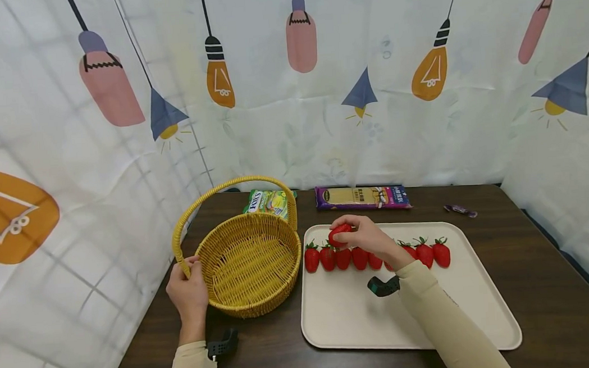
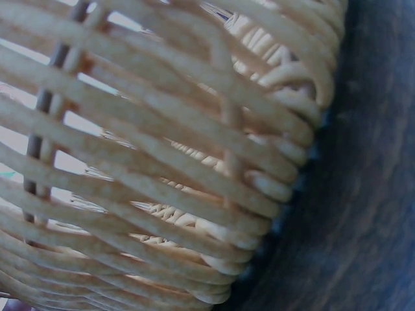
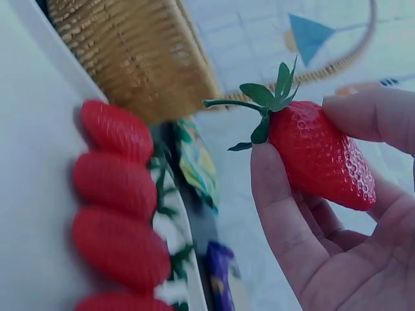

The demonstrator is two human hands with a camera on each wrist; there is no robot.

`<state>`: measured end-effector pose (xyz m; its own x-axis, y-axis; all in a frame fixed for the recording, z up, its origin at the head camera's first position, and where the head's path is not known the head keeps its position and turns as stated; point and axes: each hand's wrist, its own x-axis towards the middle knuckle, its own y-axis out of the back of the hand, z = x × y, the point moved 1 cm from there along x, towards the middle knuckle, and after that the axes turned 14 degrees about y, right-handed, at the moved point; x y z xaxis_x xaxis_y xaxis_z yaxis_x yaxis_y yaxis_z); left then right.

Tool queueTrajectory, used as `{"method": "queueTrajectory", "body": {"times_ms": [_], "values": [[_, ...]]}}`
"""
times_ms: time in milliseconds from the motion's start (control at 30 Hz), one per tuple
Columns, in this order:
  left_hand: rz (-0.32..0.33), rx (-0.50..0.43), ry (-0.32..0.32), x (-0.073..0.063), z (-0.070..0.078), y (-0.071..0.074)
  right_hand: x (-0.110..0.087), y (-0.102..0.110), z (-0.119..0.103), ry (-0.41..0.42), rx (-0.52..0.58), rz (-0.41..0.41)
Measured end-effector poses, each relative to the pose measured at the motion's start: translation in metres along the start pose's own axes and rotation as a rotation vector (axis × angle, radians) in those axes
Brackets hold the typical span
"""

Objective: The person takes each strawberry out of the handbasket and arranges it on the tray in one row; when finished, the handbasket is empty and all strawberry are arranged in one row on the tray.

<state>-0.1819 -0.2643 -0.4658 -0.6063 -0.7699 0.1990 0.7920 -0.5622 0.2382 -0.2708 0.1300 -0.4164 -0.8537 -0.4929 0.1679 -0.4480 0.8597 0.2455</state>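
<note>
In the head view my left hand [image 1: 188,292] grips the handle of a yellow woven basket [image 1: 253,307] at its left side. The basket's inside shows bare weave. Its wall [image 2: 162,129] fills most of the left wrist view, where the hand itself is almost wholly hidden. My right hand [image 1: 366,237] pinches a red strawberry [image 3: 318,152] between thumb and fingers, its green leaves and stem sticking out. It is held above a row of several strawberries [image 1: 326,258] lying on a cream tray [image 1: 353,321]. My right forearm and hand cover part of that row.
A green snack packet [image 1: 270,201] lies behind the basket. Behind the tray are a purple and gold packet [image 1: 361,197] and a small purple wrapped candy [image 1: 460,210]. A patterned curtain [image 1: 271,135] hangs along the back and sides of the dark wooden table [image 1: 264,354].
</note>
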Motion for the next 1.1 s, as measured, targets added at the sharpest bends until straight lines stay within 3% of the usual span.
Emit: {"method": "queueTrajectory", "body": {"times_ms": [467, 833, 1100], "values": [[-0.002, -0.003, 0.008, 0.000, -0.001, 0.000, -0.044, 0.057, 0.019, -0.071, 0.040, 0.211], [-0.001, -0.014, 0.015, 0.000, 0.000, -0.001, -0.069, 0.093, 0.030, -0.088, -0.075, 0.323], [-0.016, -0.027, 0.017, 0.000, 0.000, 0.000, -0.086, 0.117, 0.031, -0.098, -0.078, 0.385]]}}
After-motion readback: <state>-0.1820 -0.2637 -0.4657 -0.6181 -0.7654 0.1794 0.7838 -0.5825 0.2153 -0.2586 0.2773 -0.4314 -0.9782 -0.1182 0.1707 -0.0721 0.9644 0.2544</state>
